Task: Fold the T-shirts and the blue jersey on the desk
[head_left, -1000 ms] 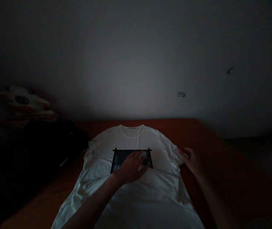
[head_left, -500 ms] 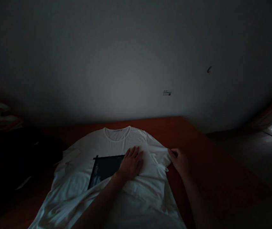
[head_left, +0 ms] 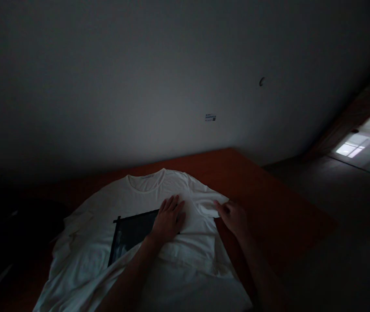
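A white T-shirt (head_left: 146, 199) lies spread on a reddish-brown table (head_left: 250, 186), its neckline toward the wall. On its chest is a dark rectangular print (head_left: 133, 234), partly covered by a fold of the shirt and by my hand. My left hand (head_left: 168, 219) rests flat on the chest at the print's right edge, fingers stretched out. At the right sleeve (head_left: 206, 199), my right hand (head_left: 232, 214) pinches the cuff between thumb and fingers. The lower part of the shirt is wrinkled and bunched under my left forearm.
A dark heap (head_left: 16, 234), too dim to make out, sits left of the shirt. Behind the table rises a grey wall (head_left: 139, 86) with a small label (head_left: 210, 117) and a hook-like piece (head_left: 262, 81). A doorway with bright floor (head_left: 355, 145) is at the far right.
The sleeve, bunched at its hem before, now lies flatter and straighter, with my right hand further over the cuff. My left hand stays on the chest. The camera view has turned slightly right.
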A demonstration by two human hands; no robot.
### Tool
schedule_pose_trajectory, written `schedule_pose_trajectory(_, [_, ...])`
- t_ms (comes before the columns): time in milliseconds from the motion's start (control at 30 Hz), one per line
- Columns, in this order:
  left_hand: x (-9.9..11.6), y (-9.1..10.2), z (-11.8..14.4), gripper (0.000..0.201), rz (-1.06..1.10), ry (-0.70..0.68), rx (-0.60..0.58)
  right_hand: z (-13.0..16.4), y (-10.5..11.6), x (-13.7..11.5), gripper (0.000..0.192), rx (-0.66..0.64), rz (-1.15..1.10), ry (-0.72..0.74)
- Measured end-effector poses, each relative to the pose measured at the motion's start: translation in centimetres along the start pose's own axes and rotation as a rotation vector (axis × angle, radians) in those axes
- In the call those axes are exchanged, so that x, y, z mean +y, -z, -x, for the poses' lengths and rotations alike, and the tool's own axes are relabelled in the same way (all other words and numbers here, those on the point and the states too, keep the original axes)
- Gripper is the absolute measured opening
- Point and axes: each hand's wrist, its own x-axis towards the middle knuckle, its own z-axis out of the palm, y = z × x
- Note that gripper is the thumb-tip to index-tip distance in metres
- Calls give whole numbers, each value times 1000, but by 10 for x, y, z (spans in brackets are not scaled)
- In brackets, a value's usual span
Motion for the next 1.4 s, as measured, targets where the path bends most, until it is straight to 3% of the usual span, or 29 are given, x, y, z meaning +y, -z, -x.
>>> schedule_pose_trajectory(167, [0,2,-1,46,-6,-1,-28,-3,-5,0,36,-111,-3,55])
schedule_pose_trajectory(233, [0,3,-1,46,-13,-1,-45,-4,-7,-1,33,-44,56,-31])
schedule_pose_trajectory(333, [-1,3,-1,46,-21,2,-48,-6,-9,-4,49,84,208,-242])
schedule_pose_trajectory(400, [-1,2,-1,45,-17,6,-36,-10,-8,-6,52,59,249,-297])
schedule_pose_trajectory(567, [0,1,-1,43,81,31,7,-38,-1,2,24,-44,32,-358])
schedule_pose_trajectory(667, [0,5,-4,40,313,51,72,-56,4,-2,18,-36,-55,-363])
schedule_pose_trajectory(733, [0,8,-7,37,570,105,127,-59,7,-19,20,-26,-106,-343])
schedule_pose_trajectory(800, [-1,11,-11,41,897,247,161,-50,11,-45,25,-39,-200,-251])
schedule_pose_trajectory(900, [-5,17,-16,56,1428,551,121,-20,18,-84,30,-170,-421,121])
schedule_pose_trajectory(967, [-7,23,-17,65,1653,691,48,3,21,-100,29,-194,-415,306])
schedule_pose_trajectory(1033, [-7,28,-16,67,1731,738,0,22,20,-101,30,-112,-312,362])
schedule_pose_trajectory(1167, [-4,29,-15,49,1719,682,-7,43,5,-74,49,38,-134,293])
schedule_pose_trajectory(1267, [-3,27,-14,44,1706,686,-35,52,-7,-53,49,18,-97,237])
schedule_pose_trajectory(1400, [-4,33,-13,49,1755,703,12,58,-11,-46,38,-33,-122,272])
